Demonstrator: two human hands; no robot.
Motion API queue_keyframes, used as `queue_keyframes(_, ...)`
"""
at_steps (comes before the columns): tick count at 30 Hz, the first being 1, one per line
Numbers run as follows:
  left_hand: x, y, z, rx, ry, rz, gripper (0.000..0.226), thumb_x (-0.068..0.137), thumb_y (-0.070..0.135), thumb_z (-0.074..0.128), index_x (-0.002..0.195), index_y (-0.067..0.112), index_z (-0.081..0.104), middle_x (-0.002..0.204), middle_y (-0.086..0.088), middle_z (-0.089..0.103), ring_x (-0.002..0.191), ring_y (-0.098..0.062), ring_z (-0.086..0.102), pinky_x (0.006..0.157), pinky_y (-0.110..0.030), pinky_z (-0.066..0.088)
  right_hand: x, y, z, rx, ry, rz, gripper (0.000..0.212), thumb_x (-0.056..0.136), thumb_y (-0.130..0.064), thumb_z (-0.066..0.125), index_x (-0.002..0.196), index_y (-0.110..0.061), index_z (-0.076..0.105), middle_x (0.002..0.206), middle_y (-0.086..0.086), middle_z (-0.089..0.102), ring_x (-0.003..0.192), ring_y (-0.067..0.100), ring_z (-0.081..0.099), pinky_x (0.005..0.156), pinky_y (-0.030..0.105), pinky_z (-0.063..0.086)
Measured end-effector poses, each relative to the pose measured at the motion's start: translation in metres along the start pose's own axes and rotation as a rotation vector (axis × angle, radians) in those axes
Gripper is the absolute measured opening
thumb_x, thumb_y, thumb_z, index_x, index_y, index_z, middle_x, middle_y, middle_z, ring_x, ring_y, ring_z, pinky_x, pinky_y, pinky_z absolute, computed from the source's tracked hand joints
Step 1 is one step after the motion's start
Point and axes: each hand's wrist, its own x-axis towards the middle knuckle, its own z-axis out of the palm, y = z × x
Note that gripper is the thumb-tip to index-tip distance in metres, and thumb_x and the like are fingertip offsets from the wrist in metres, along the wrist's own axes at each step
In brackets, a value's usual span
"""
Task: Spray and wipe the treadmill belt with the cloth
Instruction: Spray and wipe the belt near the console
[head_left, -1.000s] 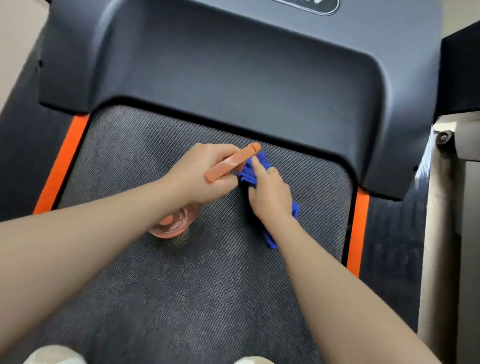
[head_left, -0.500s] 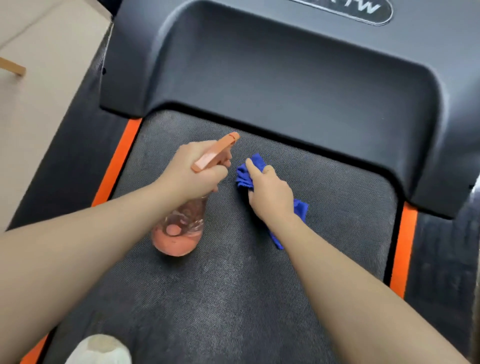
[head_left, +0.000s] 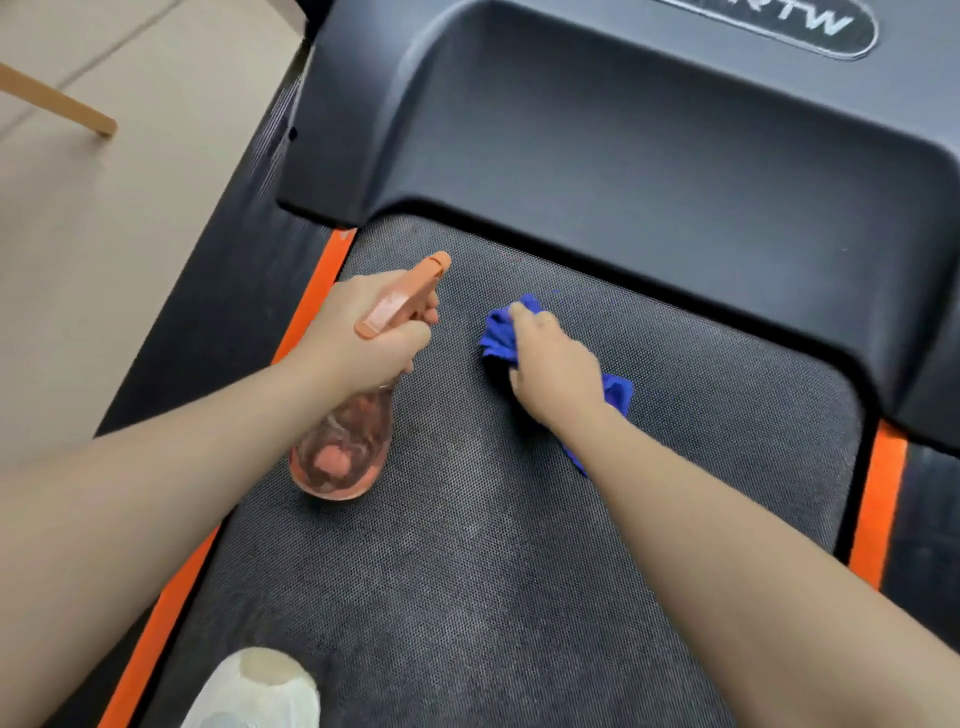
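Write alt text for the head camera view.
A right hand presses a crumpled blue cloth onto a dark textured treadmill belt, while the left hand grips an orange-topped clear spray bottle beside it.

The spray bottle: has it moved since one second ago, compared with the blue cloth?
Yes. The spray bottle moved left, away from the blue cloth, toward the belt's left orange stripe.
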Motion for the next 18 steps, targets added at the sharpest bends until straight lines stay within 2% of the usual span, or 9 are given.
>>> queue_keyframes(2, -0.004, -0.002, -0.004, -0.046, 0.028, -0.007, 0.023, 0.078, -0.005, 0.052, 0.085, 0.013, 0.064, 0.073, 0.008, 0.065, 0.042, -0.002, 0.056, 0.049, -0.016, 0.048, 0.002, -0.001, -0.002, -0.175, -0.071, -0.223, 0.049, 0.095, -0.019, 0.042, 0.141, -0.02, 0.025, 0.128, 0.01, 0.041, 0.091, 0.036, 0.062, 0.062, 0.037, 0.038)
queue_keyframes(3, -0.004, -0.003, -0.007, -0.067, 0.036, -0.009, 0.023, 0.078, -0.005, 0.052, 0.085, 0.013, 0.064, 0.078, 0.005, 0.066, 0.043, -0.001, 0.056, 0.048, -0.014, 0.047, 0.003, 0.006, -0.006, -0.238, -0.055, -0.246, 0.05, 0.095, -0.019, 0.04, 0.142, -0.022, 0.025, 0.126, 0.01, 0.04, 0.088, 0.036, 0.062, 0.06, 0.037, 0.037)
queue_keyframes(5, -0.004, -0.004, -0.009, -0.085, 0.025, -0.005, 0.022, 0.079, -0.006, 0.051, 0.085, 0.011, 0.063, 0.081, 0.0, 0.066, 0.043, 0.0, 0.056, 0.047, -0.012, 0.045, 0.005, 0.027, -0.014, -0.268, 0.038, -0.11, 0.051, 0.094, -0.015, 0.039, 0.142, -0.025, 0.026, 0.123, 0.012, 0.04, 0.086, 0.037, 0.062, 0.06, 0.036, 0.036)
queue_keyframes(7, -0.003, -0.005, -0.011, -0.066, -0.021, -0.007, 0.02, 0.079, -0.006, 0.052, 0.087, 0.008, 0.064, 0.087, -0.006, 0.069, 0.043, -0.001, 0.055, 0.045, -0.013, 0.044, 0.008, 0.043, -0.018, -0.191, 0.114, 0.145, 0.053, 0.092, -0.011, 0.041, 0.142, -0.024, 0.028, 0.124, 0.014, 0.04, 0.087, 0.039, 0.06, 0.063, 0.036, 0.035)
queue_keyframes(10, 0.002, -0.005, -0.01, -0.009, -0.078, -0.001, 0.02, 0.078, -0.003, 0.051, 0.088, 0.007, 0.065, 0.093, -0.012, 0.07, 0.043, -0.005, 0.056, 0.044, -0.02, 0.047, 0.019, 0.031, -0.014, -0.003, 0.109, 0.343, 0.056, 0.092, -0.012, 0.043, 0.144, -0.023, 0.026, 0.128, 0.015, 0.041, 0.096, 0.04, 0.057, 0.071, 0.037, 0.038)
queue_keyframes(12, 0.008, -0.005, -0.011, -0.003, -0.048, -0.013, 0.019, 0.078, -0.003, 0.051, 0.086, 0.009, 0.065, 0.09, -0.01, 0.07, 0.042, -0.004, 0.056, 0.047, -0.022, 0.05, 0.024, -0.002, -0.007, 0.07, 0.077, 0.282, 0.056, 0.09, -0.014, 0.046, 0.143, -0.022, 0.027, 0.13, 0.014, 0.042, 0.102, 0.04, 0.056, 0.076, 0.038, 0.041)
queue_keyframes(15, 0.016, -0.01, -0.018, -0.055, 0.013, -0.004, 0.016, 0.075, 0.006, 0.053, 0.086, 0.012, 0.064, 0.086, -0.002, 0.068, 0.04, 0.001, 0.056, 0.045, -0.016, 0.047, 0.018, -0.059, 0.011, 0.036, -0.013, -0.013, 0.06, 0.091, -0.018, 0.047, 0.146, -0.021, 0.022, 0.134, 0.012, 0.039, 0.102, 0.037, 0.059, 0.077, 0.039, 0.045)
queue_keyframes(18, 0.021, -0.017, -0.026, -0.074, 0.006, 0.001, 0.024, 0.065, 0.013, 0.05, 0.084, 0.015, 0.064, 0.083, 0.003, 0.067, 0.041, 0.001, 0.056, 0.045, -0.013, 0.044, 0.021, -0.073, 0.013, -0.018, -0.039, -0.144, 0.058, 0.094, -0.021, 0.045, 0.147, -0.025, 0.022, 0.134, 0.01, 0.039, 0.101, 0.036, 0.058, 0.076, 0.04, 0.045)
